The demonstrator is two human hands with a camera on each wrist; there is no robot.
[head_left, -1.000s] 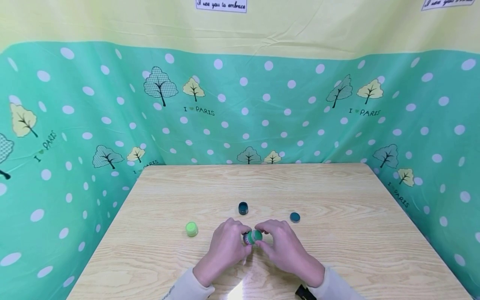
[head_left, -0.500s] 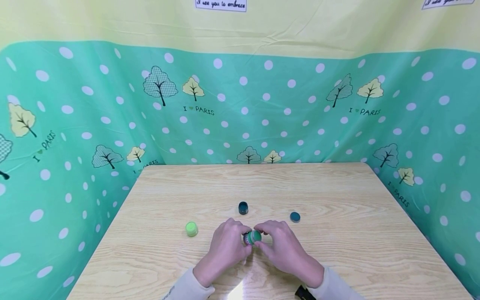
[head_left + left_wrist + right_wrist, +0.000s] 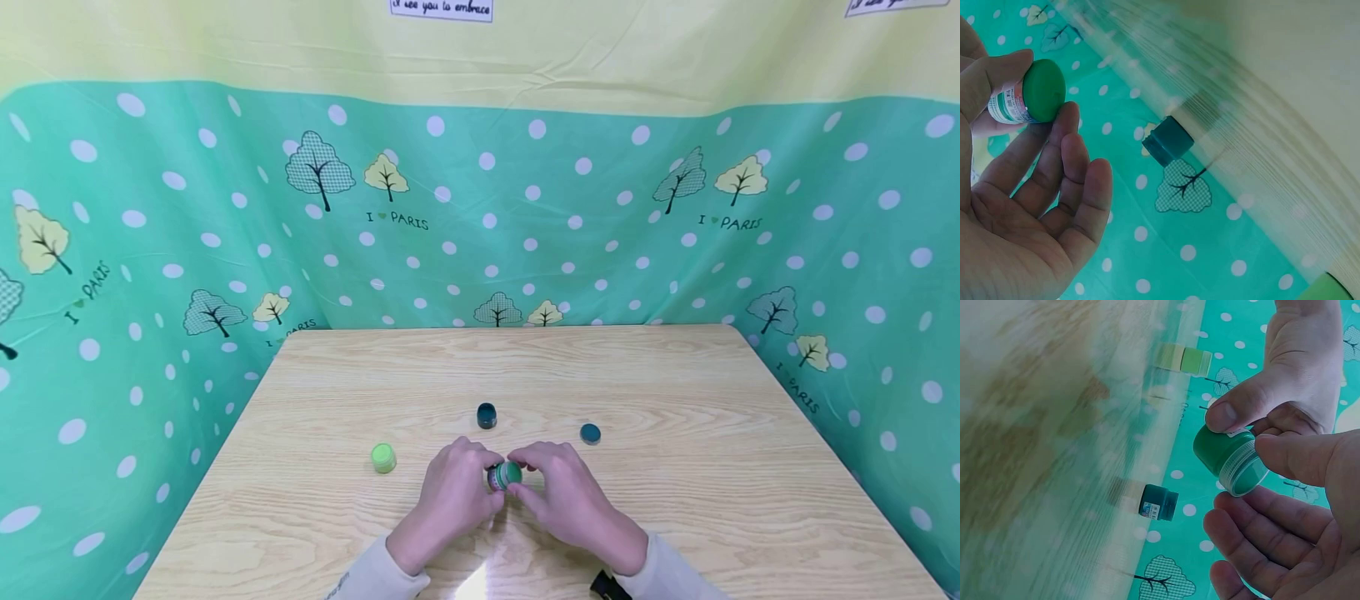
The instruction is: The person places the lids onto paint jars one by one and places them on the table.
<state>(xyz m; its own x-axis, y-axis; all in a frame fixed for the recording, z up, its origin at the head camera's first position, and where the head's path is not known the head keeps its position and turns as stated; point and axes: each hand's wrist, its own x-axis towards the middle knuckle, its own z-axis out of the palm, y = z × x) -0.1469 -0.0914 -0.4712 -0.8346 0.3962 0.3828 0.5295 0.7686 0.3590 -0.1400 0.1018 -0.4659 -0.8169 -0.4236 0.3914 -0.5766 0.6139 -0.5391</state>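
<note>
A small green paint jar lies tilted between both hands above the table. My left hand grips its labelled body with thumb and fingers. At the other end my right hand pinches the clear ridged lid between thumb and fingertips, green showing through it. In the left wrist view the jar's green base faces the camera. Beyond the hands stands a dark teal paint jar, its top uncovered. A teal lid lies apart from it, to the right.
A light green jar stands left of my left hand. The wooden table ends at a polka-dot curtain behind and on both sides. A black object sits at my right cuff, partly cut off.
Both hands stay almost in place. The green jar and the right fingertips have shifted very slightly left; the other jars and the loose lid have not moved.
</note>
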